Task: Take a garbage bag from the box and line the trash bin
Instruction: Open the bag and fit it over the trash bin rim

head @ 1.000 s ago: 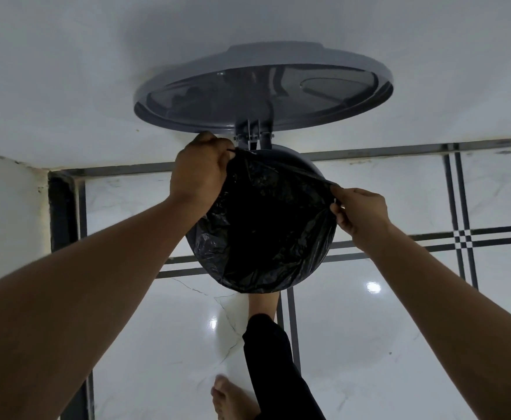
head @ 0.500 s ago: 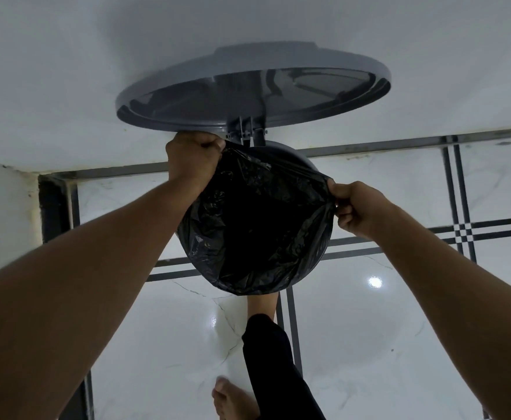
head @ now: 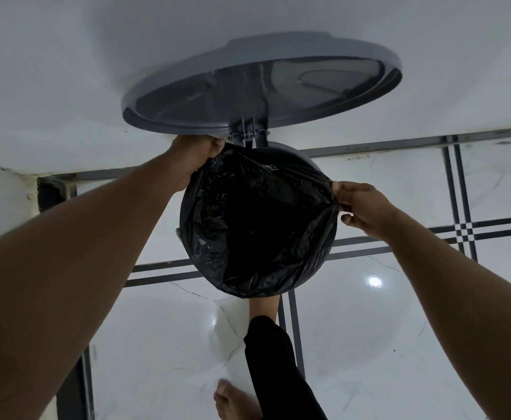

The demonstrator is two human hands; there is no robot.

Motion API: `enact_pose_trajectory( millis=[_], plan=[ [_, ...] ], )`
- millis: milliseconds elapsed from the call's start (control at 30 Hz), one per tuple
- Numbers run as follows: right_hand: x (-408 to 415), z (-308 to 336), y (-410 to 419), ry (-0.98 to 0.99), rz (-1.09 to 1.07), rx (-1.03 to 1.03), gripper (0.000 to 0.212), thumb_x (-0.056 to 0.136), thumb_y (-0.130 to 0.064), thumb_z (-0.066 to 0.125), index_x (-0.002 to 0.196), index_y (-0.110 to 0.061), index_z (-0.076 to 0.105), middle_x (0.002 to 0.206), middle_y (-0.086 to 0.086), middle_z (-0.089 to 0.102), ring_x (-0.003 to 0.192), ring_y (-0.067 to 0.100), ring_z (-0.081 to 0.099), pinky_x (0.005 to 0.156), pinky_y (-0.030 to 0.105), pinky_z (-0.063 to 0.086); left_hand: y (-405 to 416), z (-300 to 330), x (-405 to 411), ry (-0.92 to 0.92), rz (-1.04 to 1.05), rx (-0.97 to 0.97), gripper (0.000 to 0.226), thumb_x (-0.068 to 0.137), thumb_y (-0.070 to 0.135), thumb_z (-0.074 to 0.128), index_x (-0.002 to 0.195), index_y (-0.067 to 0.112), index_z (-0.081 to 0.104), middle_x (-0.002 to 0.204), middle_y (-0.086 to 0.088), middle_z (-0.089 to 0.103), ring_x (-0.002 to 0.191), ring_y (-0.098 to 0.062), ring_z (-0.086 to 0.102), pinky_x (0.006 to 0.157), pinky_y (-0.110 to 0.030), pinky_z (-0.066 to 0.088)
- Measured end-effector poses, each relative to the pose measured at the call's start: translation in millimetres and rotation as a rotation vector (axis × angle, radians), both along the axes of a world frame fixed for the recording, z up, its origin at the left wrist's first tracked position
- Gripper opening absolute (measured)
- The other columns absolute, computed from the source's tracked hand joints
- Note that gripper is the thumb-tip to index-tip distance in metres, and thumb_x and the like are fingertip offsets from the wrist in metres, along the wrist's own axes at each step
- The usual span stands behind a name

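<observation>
A round grey trash bin (head: 304, 154) stands on the floor against the wall, its grey lid (head: 257, 86) raised upright on the hinge. A black garbage bag (head: 257, 225) hangs inside the bin, its edge folded over most of the rim. My left hand (head: 195, 156) grips the bag's edge at the back left of the rim, just under the lid. My right hand (head: 363, 207) pinches the bag's edge at the right side of the rim. The box is out of view.
A white wall (head: 96, 71) rises right behind the bin. The floor is glossy white tile (head: 384, 344) with dark stripes. My leg in black trousers (head: 272, 365) reaches to the bin's foot, and a bare foot (head: 233, 401) stands below it.
The bag's mouth has been spread wider over the rim. My right hand has shifted slightly outward along the right edge; my left hand stays at the back left by the hinge.
</observation>
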State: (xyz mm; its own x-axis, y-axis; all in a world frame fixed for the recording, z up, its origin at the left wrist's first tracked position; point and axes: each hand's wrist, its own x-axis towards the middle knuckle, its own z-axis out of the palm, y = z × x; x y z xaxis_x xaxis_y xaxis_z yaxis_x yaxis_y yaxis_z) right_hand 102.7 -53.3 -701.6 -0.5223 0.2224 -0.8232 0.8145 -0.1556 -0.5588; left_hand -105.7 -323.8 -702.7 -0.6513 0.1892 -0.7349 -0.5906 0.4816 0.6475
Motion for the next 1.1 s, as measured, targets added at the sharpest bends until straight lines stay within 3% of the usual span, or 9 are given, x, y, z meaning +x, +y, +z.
enact_pose_trajectory(
  millis=[167, 300, 400, 500, 600, 767, 933, 1033, 1100],
  plan=[
    [12, 2, -5, -0.053, -0.368, -0.130, 0.017, 0.096, -0.031, 0.068, 0.083, -0.023, 0.074, 0.080, -0.007, 0.063, 0.069, 0.008, 0.053, 0.059, 0.021, 0.042, 6, 1, 5, 0.079, -0.048, -0.030, 0.013, 0.094, 0.022, 0.072, 0.082, 0.023, 0.071, 0.088, 0.008, 0.070, 0.088, -0.009, 0.064, 0.083, -0.022, 0.049],
    [8, 1, -5, -0.114, -0.486, -0.212, 0.009, 0.096, -0.029, 0.062, 0.094, -0.024, 0.069, 0.089, -0.006, 0.064, 0.076, 0.011, 0.055, 0.065, 0.025, 0.045, 18, 6, 10, 0.195, -0.041, -0.083, 0.016, 0.098, 0.016, 0.066, 0.082, 0.016, 0.069, 0.078, 0.012, 0.062, 0.069, 0.006, 0.055, 0.057, 0.001, 0.041],
    [10, 0, -5, -0.110, -0.438, -0.214, 0.015, 0.097, -0.032, 0.059, 0.102, -0.021, 0.068, 0.093, -0.004, 0.065, 0.083, 0.014, 0.057, 0.070, 0.027, 0.044, 18, 5, 13, 0.232, -0.037, -0.092, 0.008, 0.097, 0.019, 0.067, 0.091, 0.016, 0.072, 0.084, 0.012, 0.065, 0.074, 0.006, 0.056, 0.070, -0.006, 0.043],
    [13, -1, -5, -0.094, -0.419, -0.163, 0.019, 0.098, -0.036, 0.062, 0.099, -0.019, 0.071, 0.088, -0.005, 0.064, 0.067, 0.008, 0.050, 0.045, 0.018, 0.036, 16, 3, 15, 0.244, -0.046, -0.096, 0.009, 0.097, 0.021, 0.068, 0.090, 0.022, 0.074, 0.088, 0.013, 0.069, 0.080, 0.006, 0.059, 0.080, -0.011, 0.044],
    [10, 0, -5, -0.086, -0.333, -0.098, 0.022, 0.100, -0.035, 0.060, 0.083, -0.023, 0.069, 0.077, -0.009, 0.060, 0.064, 0.007, 0.045, 0.040, 0.016, 0.026, 15, 5, 15, 0.241, -0.050, -0.082, 0.009, 0.096, 0.022, 0.069, 0.090, 0.023, 0.075, 0.090, 0.012, 0.071, 0.081, 0.005, 0.061, 0.083, -0.014, 0.046],
    [9, -9, -12, 0.041, -0.263, -0.096, 0.040, 0.105, -0.009, 0.041, 0.066, -0.016, 0.047, 0.066, 0.001, 0.037, 0.053, 0.011, 0.028, 0.039, 0.020, 0.014, 15, 5, 18, 0.245, -0.031, -0.084, 0.006, 0.096, 0.022, 0.070, 0.092, 0.023, 0.074, 0.099, 0.006, 0.073, 0.095, -0.005, 0.064, 0.093, -0.021, 0.049],
    [4, -12, -16, 0.066, -0.230, -0.075, 0.052, 0.107, -0.012, 0.043, 0.058, -0.019, 0.057, 0.057, -0.001, 0.044, 0.048, 0.011, 0.034, 0.038, 0.018, 0.023, 16, 8, 17, 0.241, -0.025, -0.079, 0.013, 0.095, 0.022, 0.071, 0.083, 0.026, 0.073, 0.097, 0.006, 0.073, 0.100, -0.010, 0.067, 0.100, -0.027, 0.052],
    [-4, -13, -17, -0.025, -0.135, 0.067, 0.033, 0.104, -0.028, 0.053, 0.084, -0.009, 0.070, 0.072, 0.003, 0.057, 0.062, 0.012, 0.049, 0.057, 0.025, 0.039, 14, 7, 20, 0.259, -0.017, -0.094, 0.015, 0.093, 0.025, 0.072, 0.079, 0.029, 0.074, 0.093, 0.007, 0.075, 0.102, -0.013, 0.070, 0.100, -0.030, 0.054],
    [-12, -11, -17, -0.090, -0.090, 0.185, 0.035, 0.101, -0.032, 0.058, 0.080, -0.007, 0.071, 0.071, 0.005, 0.055, 0.065, 0.017, 0.045, 0.059, 0.030, 0.038, 12, 6, 26, 0.279, 0.020, -0.092, 0.009, 0.091, 0.031, 0.074, 0.082, 0.029, 0.077, 0.092, 0.008, 0.077, 0.098, -0.013, 0.072, 0.099, -0.033, 0.055]
  ],
)
